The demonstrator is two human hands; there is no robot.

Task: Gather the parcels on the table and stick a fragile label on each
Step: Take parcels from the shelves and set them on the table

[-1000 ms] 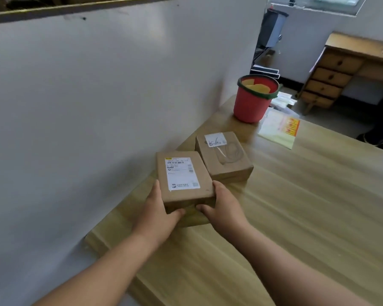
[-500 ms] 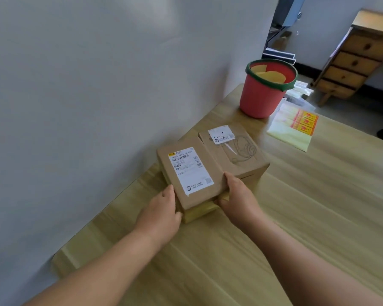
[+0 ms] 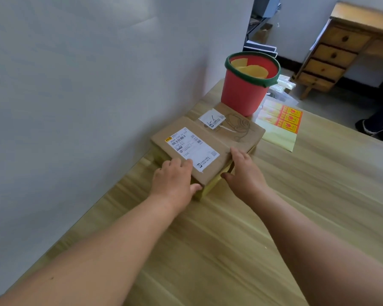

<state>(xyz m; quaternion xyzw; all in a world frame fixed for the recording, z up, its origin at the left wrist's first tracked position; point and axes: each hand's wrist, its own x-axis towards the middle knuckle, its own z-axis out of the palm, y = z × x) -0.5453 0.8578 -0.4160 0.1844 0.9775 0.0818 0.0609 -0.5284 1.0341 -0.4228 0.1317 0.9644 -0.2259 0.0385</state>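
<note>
Two brown cardboard parcels lie side by side against the wall on the wooden table (image 3: 230, 250). The near parcel (image 3: 210, 149) bears a large white shipping label, and its front side shows yellow. The far parcel (image 3: 243, 131) has a small white label and a drawn swirl, and it touches the near one. My left hand (image 3: 175, 182) grips the near parcel's front left corner, fingers on top and thumb on the front side. My right hand (image 3: 243, 173) holds its right front corner. A sheet of orange fragile labels (image 3: 281, 122) lies right of the far parcel.
A red bucket (image 3: 241, 93) with a green rim holds yellow paper and stands just behind the far parcel. A white wall (image 3: 86, 85) runs along the table's left edge. Clear plastic bags lie behind the label sheet. A wooden drawer unit (image 3: 332, 56) stands on the floor beyond.
Both hands have carried the near parcel away from me and set it against the far parcel. The view has moved closer to the bucket and label sheet.
</note>
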